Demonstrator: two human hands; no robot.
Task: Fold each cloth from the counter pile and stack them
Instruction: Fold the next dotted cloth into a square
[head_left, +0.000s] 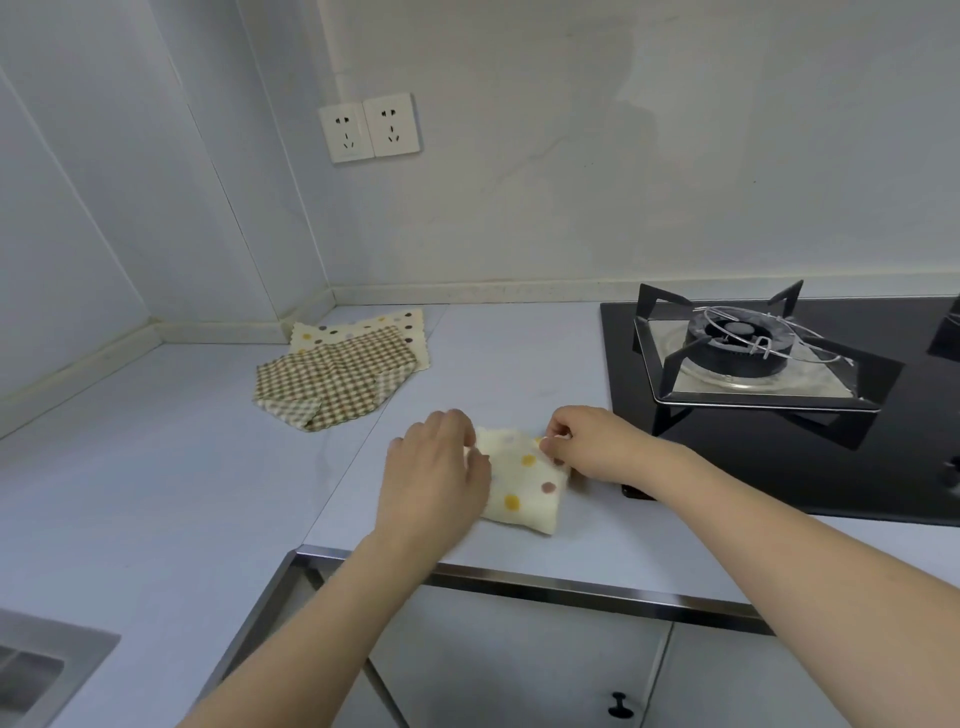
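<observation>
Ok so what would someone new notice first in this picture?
Two hands meet over a folded polka-dot cloth near the counter's front edge: the left hand rests on its left side, the right hand pinches its far corner. Behind lies a checked cloth; to the right, a black gas hob.

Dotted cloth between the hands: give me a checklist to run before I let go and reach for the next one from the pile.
1. Dotted cloth folded into a compact square: ok.
2. Right hand pinches its far right corner: ok.
3. Left hand is at the cloth's left edge, but blurred; grip: cannot tell.
4. Cloth lies wholly on the counter, near its front edge yet not over it: ok.
5. Cloth is apart from the gas stove; no flame shows at the burner: ok.
6. Pile is still waiting: the checked cloth lies unfolded over another dotted cloth: ok.
</observation>
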